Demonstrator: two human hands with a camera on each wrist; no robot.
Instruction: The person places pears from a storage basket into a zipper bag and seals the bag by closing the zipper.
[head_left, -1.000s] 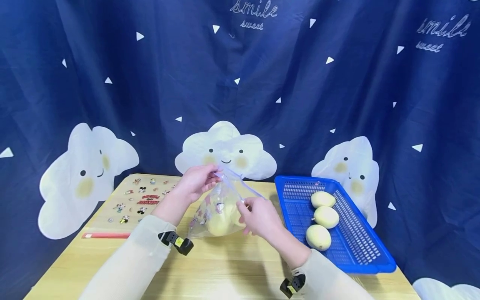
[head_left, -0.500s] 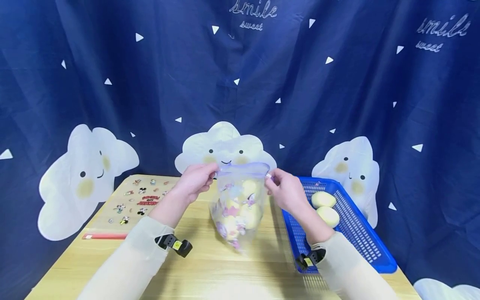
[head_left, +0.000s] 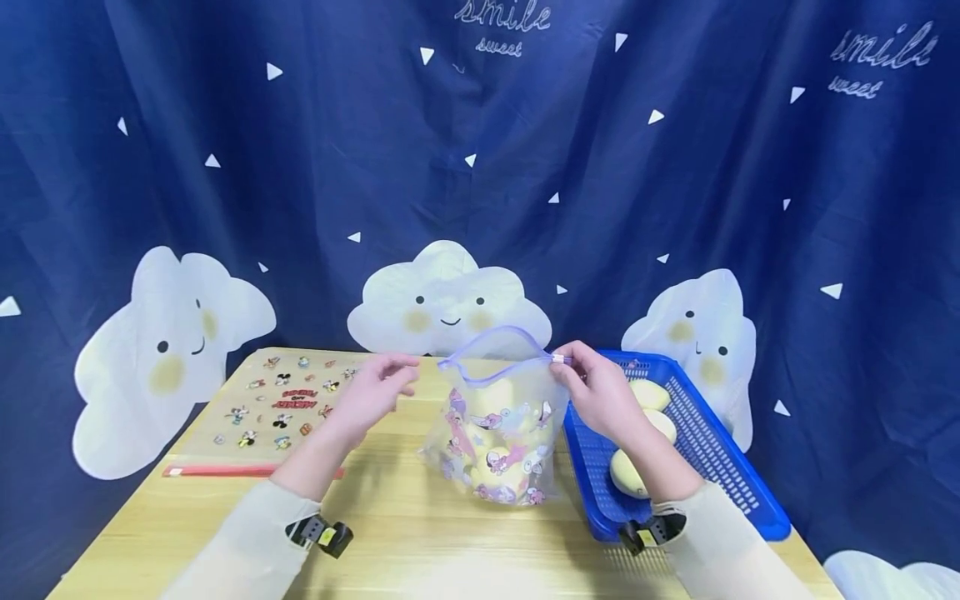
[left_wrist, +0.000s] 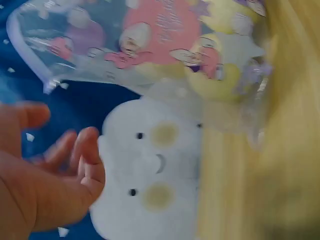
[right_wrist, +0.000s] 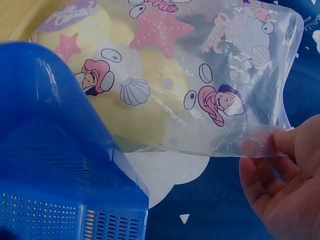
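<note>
A clear zip bag (head_left: 498, 433) printed with cartoon figures stands on the table, its purple-edged mouth gaping. Pale yellow round fruits (right_wrist: 142, 120) show through the plastic. My right hand (head_left: 596, 387) pinches the bag's upper right corner, by the white slider, between thumb and fingers. To the left of the bag, my left hand (head_left: 375, 392) hangs in the air, apart from it, its fingers loosely bent around nothing. In the left wrist view the bag's free corner is just above my left hand (left_wrist: 55, 170).
A blue plastic basket (head_left: 720, 450) on the right holds several pale yellow fruits (head_left: 630, 473), partly covered by my right arm. At the left, a flat zip bag (head_left: 258, 400) with a red strip lies on the wooden table (head_left: 405, 533). A dark blue curtain hangs behind.
The bag was lifted, swung to the right and set down upright, with my right hand moving right to its corner. My left hand has let go of the bag and drawn back left.
</note>
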